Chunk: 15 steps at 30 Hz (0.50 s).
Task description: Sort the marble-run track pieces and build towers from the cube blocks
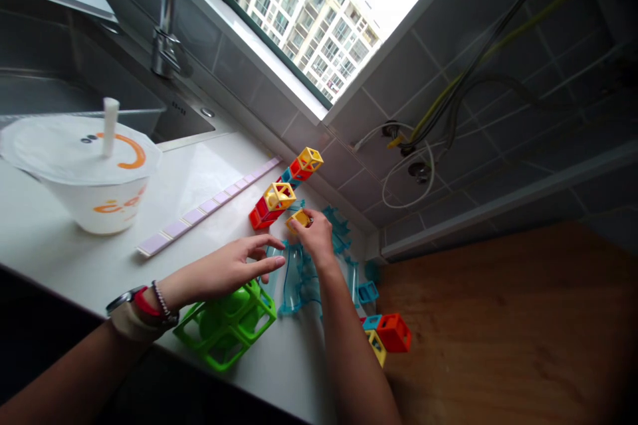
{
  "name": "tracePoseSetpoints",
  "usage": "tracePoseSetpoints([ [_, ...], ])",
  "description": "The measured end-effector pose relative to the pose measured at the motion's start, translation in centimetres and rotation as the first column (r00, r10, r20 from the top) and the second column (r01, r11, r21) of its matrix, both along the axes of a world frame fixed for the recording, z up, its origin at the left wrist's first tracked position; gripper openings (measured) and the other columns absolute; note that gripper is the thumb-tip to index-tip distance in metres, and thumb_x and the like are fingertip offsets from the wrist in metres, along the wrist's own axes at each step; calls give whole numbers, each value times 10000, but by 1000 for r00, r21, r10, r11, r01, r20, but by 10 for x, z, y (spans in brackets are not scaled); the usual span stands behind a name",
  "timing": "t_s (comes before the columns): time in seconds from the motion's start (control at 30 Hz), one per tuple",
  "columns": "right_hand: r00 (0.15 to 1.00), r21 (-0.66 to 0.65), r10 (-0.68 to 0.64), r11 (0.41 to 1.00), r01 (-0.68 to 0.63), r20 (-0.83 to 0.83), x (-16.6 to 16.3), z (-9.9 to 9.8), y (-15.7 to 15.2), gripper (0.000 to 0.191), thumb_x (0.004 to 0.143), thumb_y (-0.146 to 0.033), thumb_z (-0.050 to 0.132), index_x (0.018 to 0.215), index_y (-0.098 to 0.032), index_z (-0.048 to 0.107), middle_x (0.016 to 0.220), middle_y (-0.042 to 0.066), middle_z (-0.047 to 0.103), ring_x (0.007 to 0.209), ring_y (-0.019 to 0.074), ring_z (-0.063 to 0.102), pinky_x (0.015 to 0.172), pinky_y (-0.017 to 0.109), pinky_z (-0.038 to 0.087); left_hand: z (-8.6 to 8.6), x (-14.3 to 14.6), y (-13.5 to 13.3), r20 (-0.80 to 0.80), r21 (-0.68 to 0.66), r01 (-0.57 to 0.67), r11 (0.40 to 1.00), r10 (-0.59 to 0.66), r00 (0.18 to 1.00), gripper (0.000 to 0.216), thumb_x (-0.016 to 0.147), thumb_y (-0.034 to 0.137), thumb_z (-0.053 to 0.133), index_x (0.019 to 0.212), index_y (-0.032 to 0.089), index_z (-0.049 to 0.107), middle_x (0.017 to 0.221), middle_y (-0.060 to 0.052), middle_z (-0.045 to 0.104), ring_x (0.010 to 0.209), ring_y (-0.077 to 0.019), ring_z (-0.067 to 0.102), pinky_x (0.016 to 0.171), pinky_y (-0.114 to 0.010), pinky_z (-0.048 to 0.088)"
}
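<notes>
My right hand point(315, 236) is closed on a small yellow block point(299, 220), close to a short stack of red blocks point(265, 211) topped by a yellow open-frame block point(280, 196). Just behind stands another stack with a yellow frame block point(310, 159) over red and blue ones. My left hand point(256, 259) hovers with fingers apart and nothing in it, above a large green frame cube point(229, 325) that has a green ball-like shape inside. Clear blue plastic track pieces point(294, 279) lie under and around both hands.
A lidded cup with a straw point(82, 172) stands at left, beside a long pale strip point(209, 209). Behind are a sink point(60, 73) and faucet point(166, 40). At right, red point(395, 333) and yellow blocks sit by a wooden surface point(498, 319); cables point(448, 93) hang on the tiled wall.
</notes>
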State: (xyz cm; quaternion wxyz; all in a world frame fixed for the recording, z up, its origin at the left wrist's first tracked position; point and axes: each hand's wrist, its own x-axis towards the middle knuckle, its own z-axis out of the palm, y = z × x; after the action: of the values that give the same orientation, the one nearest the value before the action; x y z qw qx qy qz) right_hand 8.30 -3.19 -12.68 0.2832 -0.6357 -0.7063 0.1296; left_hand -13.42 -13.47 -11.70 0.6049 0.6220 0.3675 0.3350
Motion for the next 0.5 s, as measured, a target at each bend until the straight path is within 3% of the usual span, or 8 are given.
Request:
tracePoseSetpoints([
  [0.13,1000,-57,16,998,-17,-9,2,-12,-1,419,775,-380,801,1139,-174,765,1081,107,769,944,254,710,889,361,551,4,-1,-4,-33,49,-4,999,5,999,525,897,610,623,1249,222,669,879,-36,743,807,-247,709,743,-311,508],
  [0.27,1000,-30,-20,999,19,-20,2,-8,-15,566,776,-414,804,1273,-163,702,1252,153,684,950,253,689,865,360,551,4,0,-5,-39,67,-3,998,6,999,499,901,589,629,1240,226,676,872,-33,739,801,-242,698,733,-309,502],
  [0.33,997,60,-39,997,43,-63,-1,1,-33,531,832,-442,756,1285,-171,692,1289,158,641,981,254,668,882,362,538,4,0,-3,-9,60,-13,998,14,1000,487,909,588,627,1229,223,668,857,-29,734,793,-240,695,719,-308,501],
  [0.4,988,158,-15,987,39,-151,-4,12,-59,378,936,-451,641,1213,-203,717,1225,125,651,991,240,649,885,353,525,4,-1,-1,68,29,-39,999,37,997,479,913,586,634,1217,217,657,831,-20,724,784,-233,691,735,-314,508],
  [0.5,946,114,111,990,-80,-303,-5,22,-105,281,979,-468,607,1059,-239,750,1089,78,683,963,224,640,843,329,516,8,-1,0,219,-28,-154,988,156,963,418,912,567,660,1122,205,672,752,5,678,754,-201,661,762,-306,506],
])
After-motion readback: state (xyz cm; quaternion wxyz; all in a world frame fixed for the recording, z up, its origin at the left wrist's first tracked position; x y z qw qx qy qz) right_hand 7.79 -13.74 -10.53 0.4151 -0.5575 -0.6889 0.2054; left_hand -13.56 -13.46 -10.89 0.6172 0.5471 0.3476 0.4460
